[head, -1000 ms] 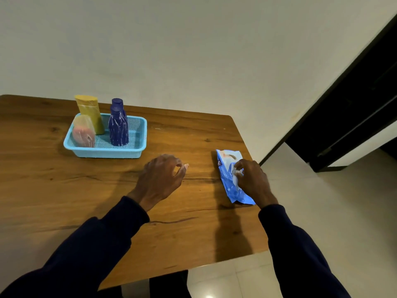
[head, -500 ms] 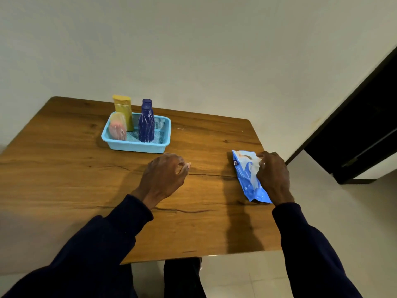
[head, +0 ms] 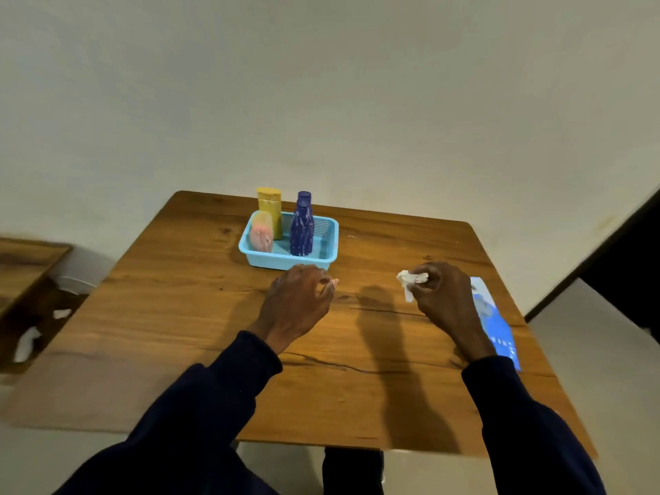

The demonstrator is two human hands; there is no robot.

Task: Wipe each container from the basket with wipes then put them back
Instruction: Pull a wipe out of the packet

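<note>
A light blue basket (head: 323, 259) stands at the far middle of the wooden table (head: 178, 316). It holds a yellow bottle (head: 270, 209), a dark blue bottle (head: 301, 226) and a pinkish clear container (head: 261, 233), all upright. My right hand (head: 446, 298) pinches a crumpled white wipe (head: 410, 282) above the table, just left of the blue wipes pack (head: 498, 326). My left hand (head: 298, 301) hovers just in front of the basket, fingers loosely curled, holding nothing.
The wall runs right behind the table's far edge. A dark doorway (head: 628, 266) lies to the right. On the left stands a low wooden shelf (head: 25, 266) with white scraps (head: 26, 342) lying below it. The wipes pack lies close to the table's right edge.
My right hand has lifted off the wipes pack and moved left with a white wipe pulled from it. The view has swung, and the left hand stays near the basket.
</note>
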